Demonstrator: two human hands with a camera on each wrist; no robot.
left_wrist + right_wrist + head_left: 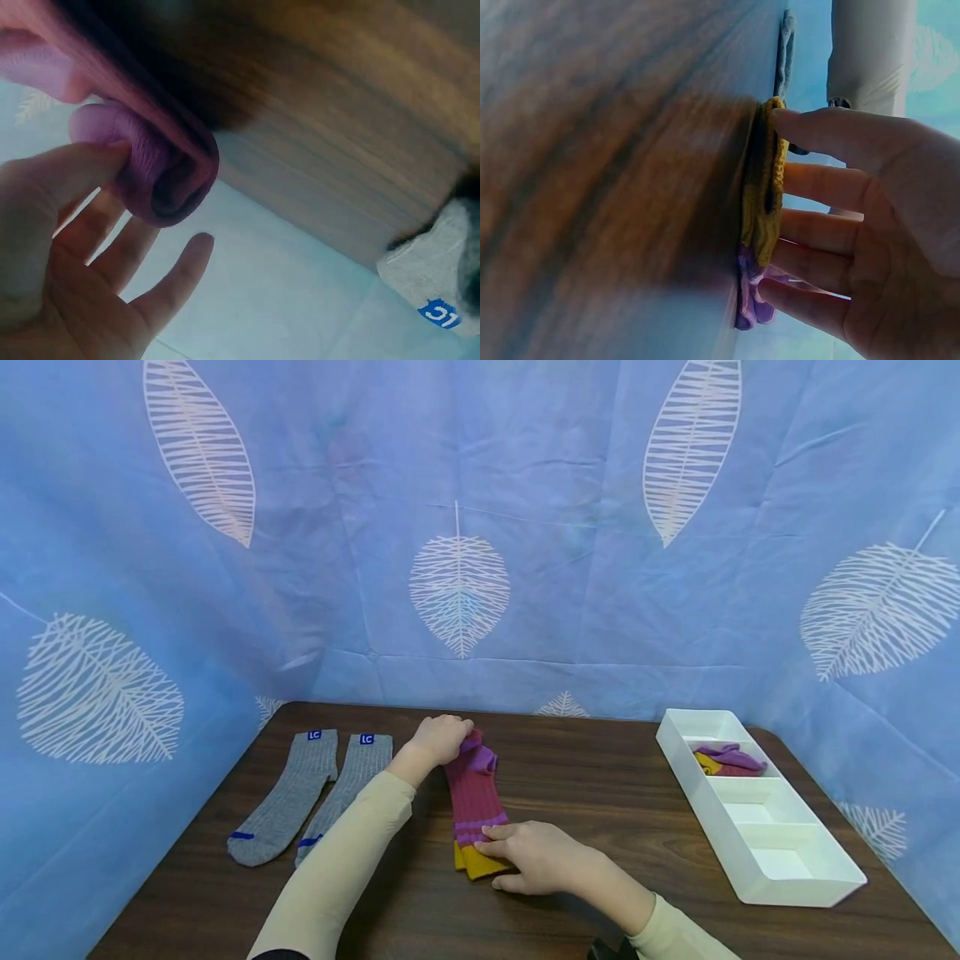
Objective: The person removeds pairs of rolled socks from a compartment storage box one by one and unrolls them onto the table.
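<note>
A pair of magenta socks (474, 789) with purple stripes and yellow cuffs lies stacked mid-table, cuffs toward me. At the far end my left hand (442, 737) pinches the toe part; the left wrist view shows a purple-and-magenta roll (150, 169) between its thumb and fingers. Over the near end, my right hand (536, 857) rests its extended fingers on the yellow cuffs (763, 202), thumb beside them. Two grey socks (288, 802) with blue labels lie flat to the left, one partly hidden by my left sleeve.
On the right stands a white divided tray (708, 806). Its second compartment from the back holds a folded purple, yellow and magenta sock bundle (727, 760). A blue leaf-print cloth (540, 593) hangs behind the dark wooden table (600, 777).
</note>
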